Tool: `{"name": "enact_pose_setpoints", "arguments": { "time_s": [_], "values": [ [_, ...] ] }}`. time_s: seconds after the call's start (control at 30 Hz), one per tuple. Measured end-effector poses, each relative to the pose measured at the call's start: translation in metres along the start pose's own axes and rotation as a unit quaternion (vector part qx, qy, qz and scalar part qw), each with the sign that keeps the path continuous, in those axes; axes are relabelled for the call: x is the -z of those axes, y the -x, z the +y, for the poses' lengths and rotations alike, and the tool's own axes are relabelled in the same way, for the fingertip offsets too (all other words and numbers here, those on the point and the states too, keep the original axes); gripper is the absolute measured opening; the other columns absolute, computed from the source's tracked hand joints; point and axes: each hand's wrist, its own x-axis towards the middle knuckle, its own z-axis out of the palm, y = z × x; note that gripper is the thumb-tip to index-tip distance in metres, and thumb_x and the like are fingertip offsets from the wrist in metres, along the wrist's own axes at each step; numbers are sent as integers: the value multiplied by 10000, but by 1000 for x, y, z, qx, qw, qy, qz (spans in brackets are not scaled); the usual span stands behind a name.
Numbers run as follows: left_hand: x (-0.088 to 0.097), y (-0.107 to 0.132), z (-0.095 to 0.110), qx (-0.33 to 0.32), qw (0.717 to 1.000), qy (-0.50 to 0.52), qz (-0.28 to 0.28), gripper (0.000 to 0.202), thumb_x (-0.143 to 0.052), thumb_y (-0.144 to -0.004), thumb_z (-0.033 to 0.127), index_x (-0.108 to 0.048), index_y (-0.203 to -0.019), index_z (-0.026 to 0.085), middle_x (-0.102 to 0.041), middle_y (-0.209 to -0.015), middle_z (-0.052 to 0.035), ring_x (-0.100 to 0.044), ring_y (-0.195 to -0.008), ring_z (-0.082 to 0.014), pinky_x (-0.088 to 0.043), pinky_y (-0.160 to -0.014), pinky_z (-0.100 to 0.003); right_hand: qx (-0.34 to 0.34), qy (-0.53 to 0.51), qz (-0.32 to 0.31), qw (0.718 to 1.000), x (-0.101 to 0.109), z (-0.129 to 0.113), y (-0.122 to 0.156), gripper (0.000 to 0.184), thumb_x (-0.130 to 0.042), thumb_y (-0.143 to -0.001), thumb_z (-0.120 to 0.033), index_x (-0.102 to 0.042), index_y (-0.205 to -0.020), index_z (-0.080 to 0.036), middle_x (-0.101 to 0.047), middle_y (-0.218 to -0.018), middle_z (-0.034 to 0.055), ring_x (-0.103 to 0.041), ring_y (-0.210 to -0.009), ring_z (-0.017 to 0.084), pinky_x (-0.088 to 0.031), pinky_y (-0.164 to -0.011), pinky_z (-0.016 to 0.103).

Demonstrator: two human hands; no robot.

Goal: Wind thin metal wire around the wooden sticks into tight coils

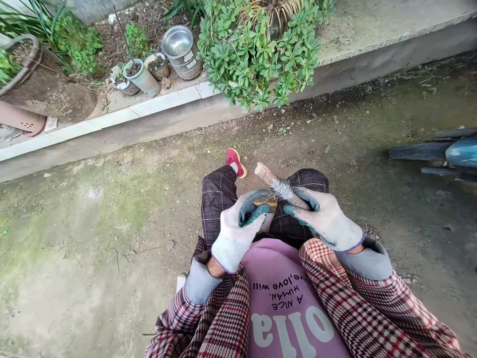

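In the head view my right hand [324, 214], in a white work glove with green-coated fingers, is closed around the lower end of a short wooden stick [265, 172]. Thin silvery wire [282, 189] is wound in many turns around the stick's middle. The stick's bare pale end points up and left. My left hand [242, 226], gloved alike, is just left of it, fingers curled and thumb apart, with a gap between the tips and nothing clear in them. A thin yellowish strip [266, 204] shows behind those fingertips; what it belongs to is hidden.
A raised bed with a white-tiled edge [115, 118] runs along the far side, with a metal pot [181, 52], small planters and a big clay pot [44, 84]. A leafy bush [261, 59] overhangs it. A wheel [417, 151] with a blue part stands at right on the dirt ground.
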Motion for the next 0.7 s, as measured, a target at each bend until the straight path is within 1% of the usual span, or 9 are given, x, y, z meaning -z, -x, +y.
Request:
{"name": "enact_pose_setpoints", "arguments": {
  "time_s": [0.13,0.23,0.33,0.4,0.47,0.6,0.7],
  "values": [
    [2,-2,-1,-22,1000,-22,-2,259,-707,-934,222,-773,-1180,176,-837,-1108,-50,-790,-974,-168,-636,-896,-242,-1,22,2,1000,-1,1,0,293,-746,-888,-369,-807,-1102,-179,-829,-1044,50,-783,-925,271,-624,-815,327],
    [2,-2,-8,-45,998,-52,10,235,-702,-948,226,-782,-1165,186,-840,-1090,-40,-790,-943,-157,-634,-876,-231,-8,21,5,1000,-1,0,-1,318,-750,-879,-362,-806,-1138,-187,-830,-1056,43,-784,-940,264,-625,-844,324],
    [3,-1,-19,-68,991,-111,25,278,-716,-950,244,-770,-1221,209,-839,-1130,-43,-794,-910,-157,-638,-861,-238,-7,4,0,1000,-1,-3,-1,376,-754,-870,-372,-795,-1195,-188,-832,-1054,35,-783,-931,248,-622,-858,316],
    [4,-1,-25,-84,984,-155,28,325,-726,-950,257,-755,-1272,225,-840,-1130,-46,-798,-887,-164,-644,-854,-251,-6,3,-8,1000,0,-5,-2,379,-753,-869,-394,-797,-1180,-180,-831,-1012,33,-779,-893,239,-619,-828,310],
    [5,-1,-29,-104,978,-177,23,329,-719,-960,263,-751,-1286,232,-846,-1094,-42,-802,-868,-166,-646,-851,-257,-9,6,-12,1000,0,-6,-2,376,-748,-869,-401,-798,-1168,-179,-829,-995,30,-776,-887,237,-615,-819,309],
    [6,-3,-31,-134,973,-186,28,273,-694,-973,246,-765,-1236,217,-848,-1051,-35,-791,-827,-150,-635,-817,-239,-18,6,-21,1000,-1,-6,-2,388,-736,-881,-389,-786,-1208,-186,-829,-1030,25,-777,-921,236,-602,-845,308],
    [7,-3,-29,-139,969,-199,43,247,-691,-963,240,-778,-1192,213,-847,-1006,-30,-776,-793,-144,-621,-781,-230,-18,10,-27,999,-1,-7,-2,362,-728,-886,-383,-784,-1182,-183,-824,-1010,25,-770,-898,233,-595,-823,306]
  ]
}}
